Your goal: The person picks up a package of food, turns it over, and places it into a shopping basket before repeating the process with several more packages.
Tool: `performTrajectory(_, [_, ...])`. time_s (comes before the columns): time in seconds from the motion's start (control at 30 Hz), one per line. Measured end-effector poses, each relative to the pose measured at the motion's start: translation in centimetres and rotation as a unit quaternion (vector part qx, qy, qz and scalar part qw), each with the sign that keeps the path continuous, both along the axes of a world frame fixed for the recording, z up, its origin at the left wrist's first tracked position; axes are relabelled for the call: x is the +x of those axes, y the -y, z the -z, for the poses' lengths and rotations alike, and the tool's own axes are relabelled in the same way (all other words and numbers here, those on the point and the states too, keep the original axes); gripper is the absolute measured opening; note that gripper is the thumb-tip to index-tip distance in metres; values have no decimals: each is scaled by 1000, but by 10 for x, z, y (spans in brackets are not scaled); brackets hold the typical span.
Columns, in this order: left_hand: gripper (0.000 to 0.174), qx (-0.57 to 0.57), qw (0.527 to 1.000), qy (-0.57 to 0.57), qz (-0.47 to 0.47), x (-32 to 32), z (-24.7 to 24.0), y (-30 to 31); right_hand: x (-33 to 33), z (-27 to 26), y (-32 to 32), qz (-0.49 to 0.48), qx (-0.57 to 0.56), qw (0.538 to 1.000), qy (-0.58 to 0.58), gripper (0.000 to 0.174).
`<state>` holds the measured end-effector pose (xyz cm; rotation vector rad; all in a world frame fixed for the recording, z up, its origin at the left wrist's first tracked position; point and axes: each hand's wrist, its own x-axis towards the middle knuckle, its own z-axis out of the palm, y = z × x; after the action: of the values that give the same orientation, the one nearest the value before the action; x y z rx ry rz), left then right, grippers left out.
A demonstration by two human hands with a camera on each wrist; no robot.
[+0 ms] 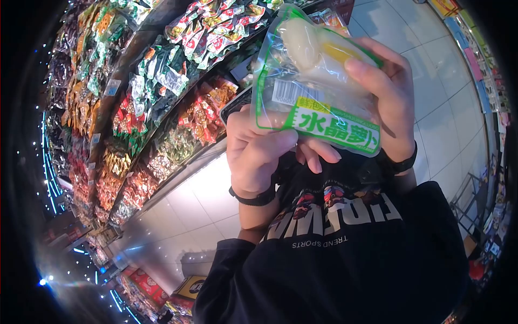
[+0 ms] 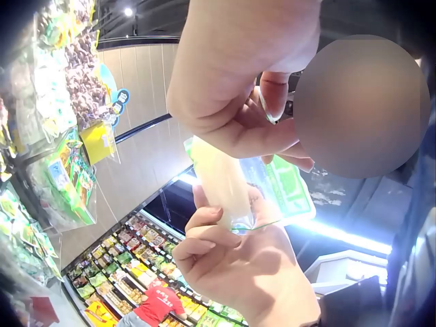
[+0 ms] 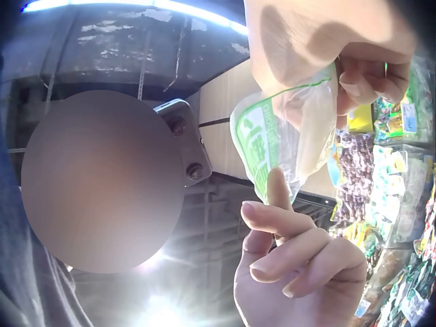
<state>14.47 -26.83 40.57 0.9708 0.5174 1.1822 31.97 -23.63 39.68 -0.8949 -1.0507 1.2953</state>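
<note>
A clear pouch of white radish pieces (image 1: 302,46) with green print and a barcode is tilted in front of the chest. My left hand (image 1: 251,148) pinches its lower left corner, thumb on the front and the index finger behind. At the right side, my right hand (image 1: 396,102) grips the pouch with the thumb over the front; its other fingers are partly hidden behind. From the left wrist, the right hand (image 2: 245,272) shows under the pouch (image 2: 289,194). In the right wrist view the left hand (image 3: 300,272) is below the pouch (image 3: 252,139).
Racks of bagged snacks (image 1: 205,27) run along the left, with more shelves (image 1: 485,92) at far right. Pale floor tiles (image 1: 442,81) lie between. A person in a red shirt (image 2: 160,303) stands by a distant shelf in the left wrist view.
</note>
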Motion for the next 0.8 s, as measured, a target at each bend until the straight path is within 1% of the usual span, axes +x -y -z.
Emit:
performTrajectory(0.17, [32,11,1000,14,20,-2,5,-2,1,8,-3,8,7,1000,-8,36])
performTrajectory(0.27, [32,15,999,-11,33,-6,7,-5,3,9,-4,8,22,1000,2,37])
performTrajectory(0.33, [45,31,998,-56,3,-13,9,-6,1,10,-4,4,34,999,6,37])
performTrajectory(0.37, [45,29,998,-54,1,-17,10,-7,-1,11,-2,15,48,999,18,36])
performTrajectory(0.43, [37,30,988,-131,-73,-25,12,-11,-3,12,0,24,57,997,34,35])
performTrajectory(0.47, [37,25,989,-129,-74,-26,12,-9,-3,13,0,25,82,995,42,35])
performTrajectory(0.5, [30,26,981,-151,-117,-26,11,-8,-4,14,-1,25,107,993,50,34])
performTrajectory(0.53, [26,27,972,-173,-159,-27,10,-7,-3,15,-1,22,105,993,51,34])
performTrajectory(0.57, [21,25,967,-169,-189,-26,12,-4,-3,17,-2,20,103,993,47,35])
performTrajectory(0.6, [21,25,966,-169,-193,-27,13,-5,-3,18,-3,19,103,994,44,35])
performTrajectory(0.67, [21,17,960,-230,-158,-32,15,-8,-3,19,-3,8,86,995,43,35])
performTrajectory(0.7, [19,16,953,-256,-160,-33,16,-9,-3,19,-4,-1,73,996,43,34])
performTrajectory(0.73, [19,25,953,-248,-171,-36,18,-10,-2,23,-7,-8,86,995,49,34])
performTrajectory(0.8, [16,-10,943,-300,-143,-43,31,-11,-1,45,-17,-23,116,987,112,32])
